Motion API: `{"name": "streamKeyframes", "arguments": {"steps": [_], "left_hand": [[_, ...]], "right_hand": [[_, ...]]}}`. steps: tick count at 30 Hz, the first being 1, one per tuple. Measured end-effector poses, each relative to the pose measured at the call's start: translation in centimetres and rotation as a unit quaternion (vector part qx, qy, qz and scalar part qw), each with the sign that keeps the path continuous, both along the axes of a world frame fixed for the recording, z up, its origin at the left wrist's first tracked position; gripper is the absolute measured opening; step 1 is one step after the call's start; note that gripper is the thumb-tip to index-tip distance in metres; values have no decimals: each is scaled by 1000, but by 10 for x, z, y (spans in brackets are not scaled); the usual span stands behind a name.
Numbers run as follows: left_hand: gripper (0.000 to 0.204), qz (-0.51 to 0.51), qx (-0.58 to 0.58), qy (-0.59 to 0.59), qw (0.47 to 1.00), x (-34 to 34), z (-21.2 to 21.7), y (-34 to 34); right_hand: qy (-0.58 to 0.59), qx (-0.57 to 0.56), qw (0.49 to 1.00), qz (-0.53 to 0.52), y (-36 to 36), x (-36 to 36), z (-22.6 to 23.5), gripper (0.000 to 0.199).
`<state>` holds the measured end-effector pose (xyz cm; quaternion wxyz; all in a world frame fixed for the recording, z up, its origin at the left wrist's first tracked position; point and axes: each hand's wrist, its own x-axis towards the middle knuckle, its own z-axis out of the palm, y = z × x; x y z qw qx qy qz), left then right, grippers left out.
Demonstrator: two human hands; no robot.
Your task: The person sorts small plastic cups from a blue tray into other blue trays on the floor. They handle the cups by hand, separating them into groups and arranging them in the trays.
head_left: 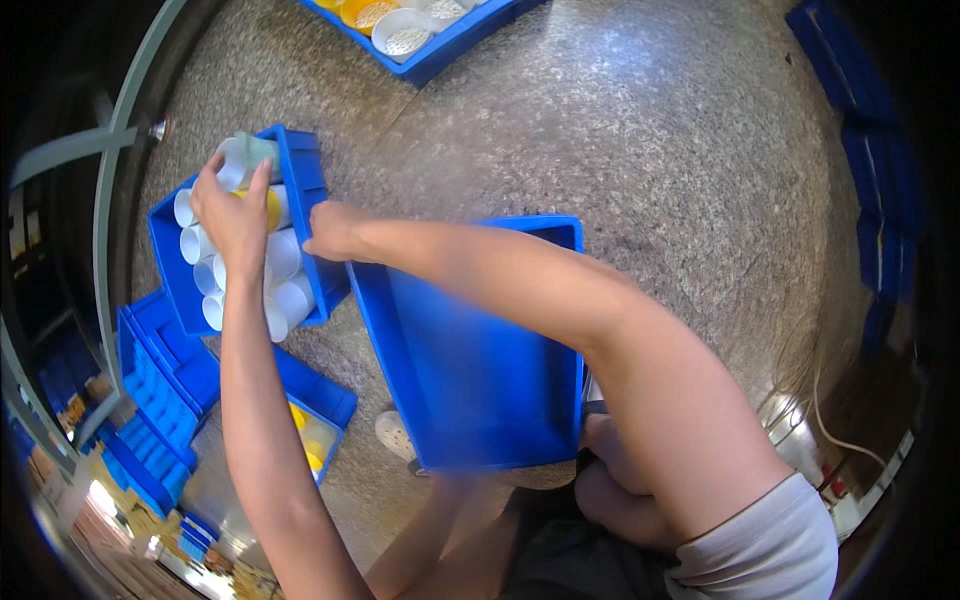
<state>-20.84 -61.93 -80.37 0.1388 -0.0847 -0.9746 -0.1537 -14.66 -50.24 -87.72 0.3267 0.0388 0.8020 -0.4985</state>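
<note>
My left hand [235, 215] reaches into a blue crate [300, 180] at the left, its fingers and thumb closed around a pale, greenish-white cup [258, 152] at the crate's far end. More white cups [284, 256] lie on their sides in rows below it, and a yellow cup [272, 207] shows beside the thumb. My right hand [338, 230] is curled over the right wall of this crate and grips it; its fingertips are partly hidden. Under my right forearm stands a larger blue bin [470, 380], with only its bare inner walls and floor showing.
Another blue crate [425, 68] with white and yellow perforated cups stands at the top. Blue crates [165, 370] are piled at the lower left, next to one holding yellow pieces [310, 440]. Blue bins [880, 190] line the right edge. A grey metal frame [105, 200] rises at the left.
</note>
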Motion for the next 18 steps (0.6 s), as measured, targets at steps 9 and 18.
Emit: {"name": "streamKeyframes", "arguments": {"steps": [9,18], "left_hand": [[39,82,183,-231,952,15,11,-3],[40,77,247,-101,961,19,22,-55]], "right_hand": [[24,50,982,180,18,18,19,36],[163,104,979,65,61,-12,35,35]]}}
